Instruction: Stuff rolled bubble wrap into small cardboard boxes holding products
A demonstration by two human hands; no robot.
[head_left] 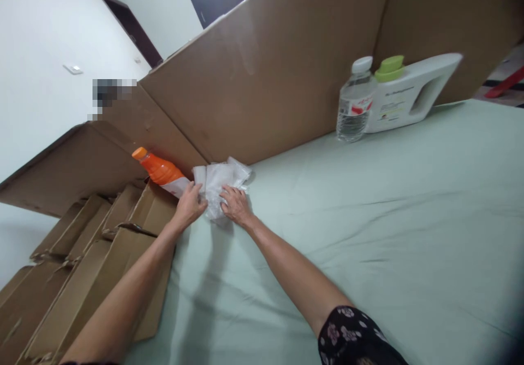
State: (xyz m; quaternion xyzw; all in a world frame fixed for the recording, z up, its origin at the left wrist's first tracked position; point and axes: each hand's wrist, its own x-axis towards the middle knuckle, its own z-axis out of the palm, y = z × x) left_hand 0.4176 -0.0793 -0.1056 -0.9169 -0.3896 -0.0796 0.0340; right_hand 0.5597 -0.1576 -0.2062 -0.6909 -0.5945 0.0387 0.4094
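Observation:
A crumpled bundle of clear plastic packaging (220, 179) lies on the green cloth, close against the cardboard wall. My left hand (190, 205) grips its left edge, with the thumb towards the middle of the bundle. On the right side of the bundle, my right hand (236, 204) has its bent fingers holding the plastic. Some fingertips are hard to make out against the plastic. Just beyond my left hand, an orange bottle (161, 169) with an orange cap leans to the left, its lower part partly hidden by that hand.
Folded cardboard boxes (94, 267) are crowded on the left. A tall cardboard wall (286, 70) runs along the back. At the back right stand a clear water bottle (355, 100) and a white jug (403, 95) with a green cap. Green cloth (368, 234) covers the surface.

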